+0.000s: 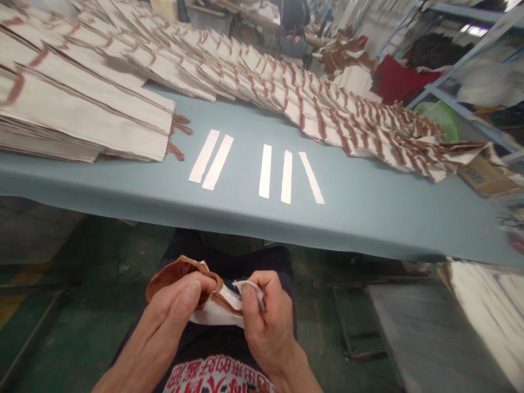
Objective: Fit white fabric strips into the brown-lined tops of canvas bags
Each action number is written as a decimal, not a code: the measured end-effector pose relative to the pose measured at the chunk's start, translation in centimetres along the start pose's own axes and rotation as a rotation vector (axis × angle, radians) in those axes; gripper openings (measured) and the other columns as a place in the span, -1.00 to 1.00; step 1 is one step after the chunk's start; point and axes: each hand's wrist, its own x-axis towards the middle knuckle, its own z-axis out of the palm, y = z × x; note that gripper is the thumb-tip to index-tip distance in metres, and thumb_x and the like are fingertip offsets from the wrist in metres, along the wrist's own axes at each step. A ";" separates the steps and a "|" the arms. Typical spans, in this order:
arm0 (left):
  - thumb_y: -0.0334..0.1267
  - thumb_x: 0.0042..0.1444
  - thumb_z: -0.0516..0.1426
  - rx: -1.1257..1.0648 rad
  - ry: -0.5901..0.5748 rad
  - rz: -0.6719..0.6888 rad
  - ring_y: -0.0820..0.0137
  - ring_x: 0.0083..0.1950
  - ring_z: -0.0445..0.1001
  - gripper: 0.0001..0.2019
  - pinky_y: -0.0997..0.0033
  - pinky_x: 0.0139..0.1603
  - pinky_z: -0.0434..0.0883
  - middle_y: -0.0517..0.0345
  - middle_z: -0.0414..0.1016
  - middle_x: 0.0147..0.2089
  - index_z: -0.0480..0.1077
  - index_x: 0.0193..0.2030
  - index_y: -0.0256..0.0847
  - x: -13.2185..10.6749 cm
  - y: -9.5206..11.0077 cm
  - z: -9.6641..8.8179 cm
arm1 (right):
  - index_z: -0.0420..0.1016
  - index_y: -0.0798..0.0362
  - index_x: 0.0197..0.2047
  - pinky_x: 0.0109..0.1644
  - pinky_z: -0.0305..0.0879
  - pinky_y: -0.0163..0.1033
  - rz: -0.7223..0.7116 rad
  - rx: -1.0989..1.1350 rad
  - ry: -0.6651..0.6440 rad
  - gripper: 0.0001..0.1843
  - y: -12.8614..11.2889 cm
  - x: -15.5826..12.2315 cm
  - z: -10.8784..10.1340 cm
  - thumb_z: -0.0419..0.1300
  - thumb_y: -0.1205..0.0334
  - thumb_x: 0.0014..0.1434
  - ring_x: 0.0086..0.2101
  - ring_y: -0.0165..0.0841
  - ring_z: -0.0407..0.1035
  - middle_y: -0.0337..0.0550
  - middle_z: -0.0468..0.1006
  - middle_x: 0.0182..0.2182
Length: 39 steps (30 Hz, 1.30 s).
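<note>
Over my lap I hold a white and brown fabric piece [216,315] between both hands. My left hand [182,300] is closed on its brown part, with the fingertips tucked into a fold and partly hidden. My right hand [266,311] pinches the white end, thumb on top, where a small white flap sticks up between the fingers. On the table in front lie several loose white strips [265,172], apart from my hands.
A blue-green covered table [368,207] spans the view. Stacked white panels [90,120] lie at its left, and long rows of brown-trimmed pieces [295,93] run along the back. At right are a cardboard box [483,176], a blue shelf rack [454,71] and a lower grey surface [417,327].
</note>
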 end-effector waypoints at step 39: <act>0.17 0.29 0.18 -0.147 -0.364 -0.133 0.46 -0.49 0.06 -0.51 0.46 -0.49 0.03 0.34 0.15 -0.55 0.47 -0.46 -0.20 2.6 -0.6 1.0 | 0.46 -0.02 -0.35 -0.34 0.23 -0.27 0.194 0.115 -0.140 -0.66 0.1 0.0 -2.0 0.13 0.08 0.49 -0.44 -0.37 0.39 -0.29 0.54 -0.46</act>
